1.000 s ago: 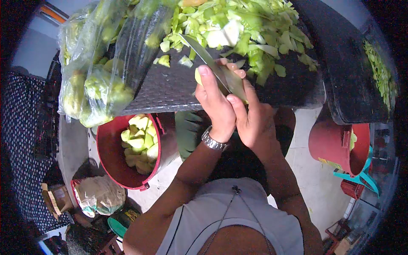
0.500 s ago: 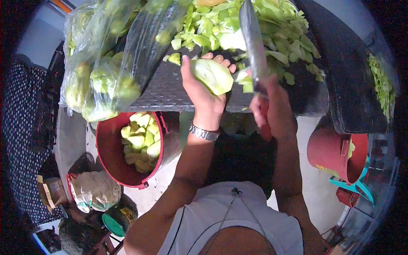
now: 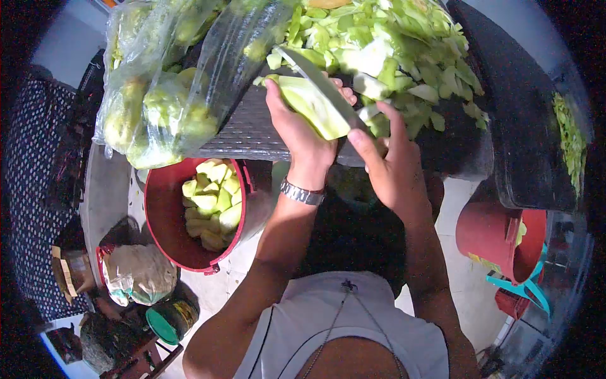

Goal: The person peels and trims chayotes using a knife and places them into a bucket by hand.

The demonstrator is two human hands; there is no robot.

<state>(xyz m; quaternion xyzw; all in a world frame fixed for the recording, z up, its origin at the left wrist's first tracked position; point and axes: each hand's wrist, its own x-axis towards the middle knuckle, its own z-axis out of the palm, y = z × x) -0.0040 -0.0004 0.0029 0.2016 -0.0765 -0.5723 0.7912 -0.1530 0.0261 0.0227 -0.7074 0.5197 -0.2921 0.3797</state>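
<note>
My left hand (image 3: 306, 139), with a metal watch on its wrist, is closed around a peeled pale green fruit (image 3: 309, 104) just above the table's near edge. In my right hand (image 3: 394, 158) is a knife (image 3: 325, 91). Its long blade slants up and left across the right side of the fruit, and my fingers cover most of the handle. Whether the edge is cutting into the flesh, I cannot tell. Beyond both hands, a wide heap of green peelings (image 3: 391, 57) covers the dark table (image 3: 252, 132).
Clear plastic bags (image 3: 164, 95) of green fruit lie at the table's left. Below them stands a red bucket (image 3: 189, 249) holding peeled pieces. Another red bucket (image 3: 486, 230) is at the right, beside a turquoise stand (image 3: 533, 290). A stuffed sack (image 3: 139, 278) sits lower left.
The knife has come down and left from its raised position, and its blade now lies across the fruit. My right hand has turned with it; the left hand tilted the fruit slightly.
</note>
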